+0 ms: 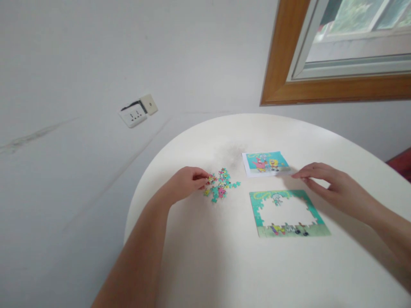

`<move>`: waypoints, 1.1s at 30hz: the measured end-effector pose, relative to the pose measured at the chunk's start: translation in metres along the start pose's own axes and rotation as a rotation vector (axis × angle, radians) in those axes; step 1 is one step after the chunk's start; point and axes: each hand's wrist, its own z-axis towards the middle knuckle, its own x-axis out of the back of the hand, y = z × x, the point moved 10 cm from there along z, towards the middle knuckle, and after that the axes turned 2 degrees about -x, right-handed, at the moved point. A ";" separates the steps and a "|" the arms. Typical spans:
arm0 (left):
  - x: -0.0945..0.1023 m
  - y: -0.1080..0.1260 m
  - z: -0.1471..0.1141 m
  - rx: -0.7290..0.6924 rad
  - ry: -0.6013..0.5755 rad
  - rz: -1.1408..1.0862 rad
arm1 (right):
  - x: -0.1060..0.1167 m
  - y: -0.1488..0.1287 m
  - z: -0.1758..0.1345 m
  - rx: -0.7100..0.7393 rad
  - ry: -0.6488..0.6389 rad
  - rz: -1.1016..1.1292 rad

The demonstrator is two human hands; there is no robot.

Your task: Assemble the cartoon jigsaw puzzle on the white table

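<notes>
My left hand [189,183] is at the left side of a loose pile of jigsaw puzzle pieces [222,191], its thumb and fingers closed on a puzzle piece [211,179] at the pile's edge. The pieces are teal, pink and yellow. My right hand [324,182] is over the table by the right end of a printed cartoon picture [268,164], fingers stretched out and thumb a little apart; nothing shows in it. Below the picture lies a partly assembled puzzle [258,231]: a teal and green border around a bare middle, with a pale cartoon face joined at the top edge.
The round white table [199,261] stands against a white wall [80,51]. A power socket [133,114] and a smaller wall plate [149,104] are on the wall at left. A wood-framed window [337,90] is at upper right. Something red [401,164] shows at the right edge.
</notes>
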 end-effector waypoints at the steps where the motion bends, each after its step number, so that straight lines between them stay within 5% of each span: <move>1: 0.000 0.000 0.000 -0.011 -0.001 0.065 | 0.000 0.000 0.000 -0.003 -0.001 0.001; 11: 0.008 0.014 -0.006 -0.132 0.110 0.314 | -0.002 0.010 -0.002 -0.042 -0.009 -0.012; 18: -0.021 0.025 -0.009 -0.193 -0.067 0.287 | 0.001 0.005 0.000 -0.048 0.003 -0.011; 33: -0.027 0.023 -0.012 -0.183 -0.208 0.263 | 0.002 0.002 0.000 -0.033 -0.016 -0.013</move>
